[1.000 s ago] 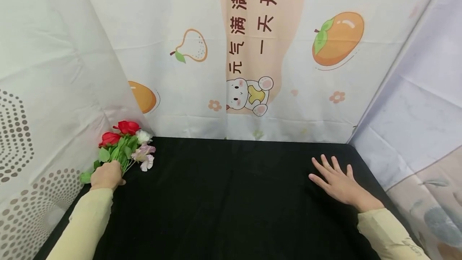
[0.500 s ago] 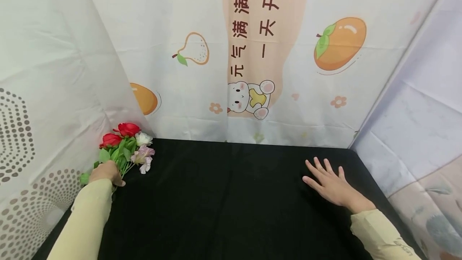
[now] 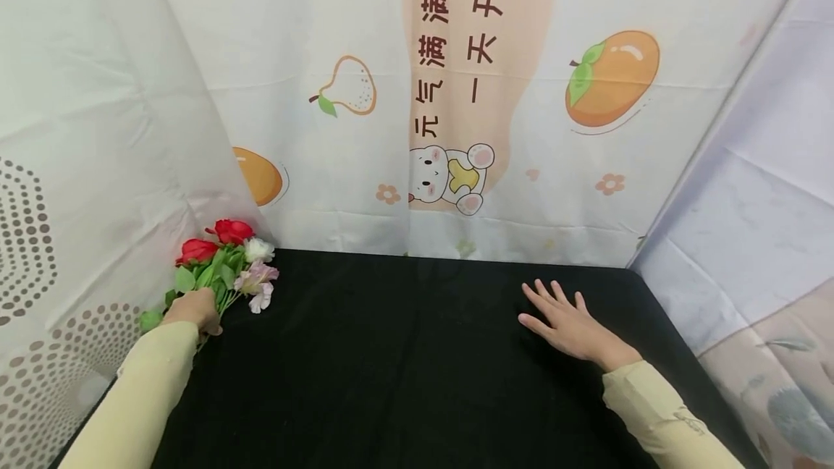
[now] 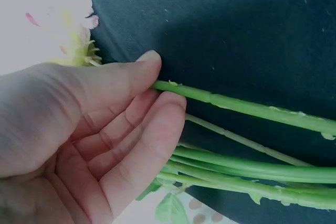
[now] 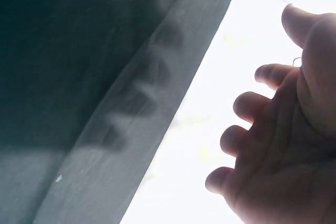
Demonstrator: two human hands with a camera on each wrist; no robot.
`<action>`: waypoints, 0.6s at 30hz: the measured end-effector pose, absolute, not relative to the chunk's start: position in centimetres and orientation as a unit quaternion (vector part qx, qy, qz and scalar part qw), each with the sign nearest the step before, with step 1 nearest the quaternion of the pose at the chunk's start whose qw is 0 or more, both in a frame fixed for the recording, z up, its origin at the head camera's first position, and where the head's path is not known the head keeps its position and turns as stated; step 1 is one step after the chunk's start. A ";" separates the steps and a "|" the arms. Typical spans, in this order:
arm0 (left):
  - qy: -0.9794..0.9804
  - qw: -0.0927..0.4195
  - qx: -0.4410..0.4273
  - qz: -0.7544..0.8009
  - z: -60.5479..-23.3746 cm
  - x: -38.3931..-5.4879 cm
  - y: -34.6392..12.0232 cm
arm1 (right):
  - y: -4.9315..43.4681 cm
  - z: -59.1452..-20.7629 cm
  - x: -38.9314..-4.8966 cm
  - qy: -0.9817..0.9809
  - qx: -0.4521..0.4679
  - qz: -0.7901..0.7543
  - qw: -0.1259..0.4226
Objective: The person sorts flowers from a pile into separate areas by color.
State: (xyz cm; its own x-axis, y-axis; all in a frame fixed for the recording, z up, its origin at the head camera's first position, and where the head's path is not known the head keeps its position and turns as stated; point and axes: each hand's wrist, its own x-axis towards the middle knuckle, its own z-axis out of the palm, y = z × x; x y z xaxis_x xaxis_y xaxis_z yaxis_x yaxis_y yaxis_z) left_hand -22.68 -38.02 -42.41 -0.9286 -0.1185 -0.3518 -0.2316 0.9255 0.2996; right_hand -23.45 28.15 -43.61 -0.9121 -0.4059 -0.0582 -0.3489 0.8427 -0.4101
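At the far left of the head view lies a bunch of flowers: two red roses (image 3: 197, 251), a white flower (image 3: 258, 250) and a pale pink-purple one (image 3: 256, 281), with green leaves. My left hand (image 3: 193, 310) is over their stems. Close up in the left wrist view, thumb and forefinger pinch one green stem (image 4: 252, 107), while several other stems (image 4: 247, 167) run beside it, partly hidden by the fingers. Over the right half of the table, my right hand (image 3: 565, 328) is held palm down with fingers spread, holding nothing; its shadow falls on the cloth in the right wrist view.
A black cloth (image 3: 391, 353) covers the table. White printed curtains rise behind it (image 3: 339, 165), on the left (image 3: 85, 129) and on the right (image 3: 749, 237). The flowers lie close against the left curtain.
My right hand has moved left toward the middle of the table, fingers still spread. My left hand stays at the stems, shifting only slightly, and the flowers lie in nearly the same place.
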 end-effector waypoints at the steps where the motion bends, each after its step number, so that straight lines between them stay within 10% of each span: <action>1: 0.965 0.172 -0.091 0.178 -42.4 -22.5 -38.1 | 27.8 -43.5 -23.5 0.956 -0.201 -0.202 0.073; 18: 0.906 0.132 -0.060 0.398 -40.1 -20.6 -37.0 | 21.4 -42.8 -23.0 0.934 -0.238 -0.257 0.077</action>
State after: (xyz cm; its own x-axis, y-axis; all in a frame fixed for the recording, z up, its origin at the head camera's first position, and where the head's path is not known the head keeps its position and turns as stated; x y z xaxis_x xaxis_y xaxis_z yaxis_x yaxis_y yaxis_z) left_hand -20.57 -37.01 -40.06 -0.9580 -0.0046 -0.2867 -0.2143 0.6756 0.7054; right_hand -22.99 21.36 -42.82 -0.8751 -0.4835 -0.0211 -0.4049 0.7552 -0.5154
